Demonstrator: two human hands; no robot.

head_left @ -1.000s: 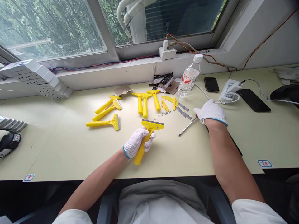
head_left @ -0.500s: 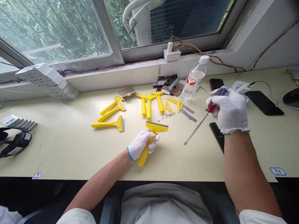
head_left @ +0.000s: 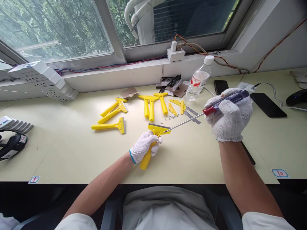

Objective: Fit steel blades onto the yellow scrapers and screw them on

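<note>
My left hand, in a white knit glove with a blue cuff, is shut around the handle of a yellow plastic scraper. The scraper's head points up and away from me, with a metal blade along its far edge. My right hand, gloved the same way, grips a screwdriver by its dark blue and red handle. The screwdriver's long steel shaft reaches left, and its tip meets the scraper head near the head's right side.
Several assembled yellow scrapers lie on the pale desk, beside loose steel blades, small screws and yellow head pieces. Behind them stand a water bottle and packaging. Phones and a power strip are nearby.
My right hand has lifted the screwdriver off the desk and swung its tip left to the scraper head. My left hand and its scraper have stayed nearly still.
</note>
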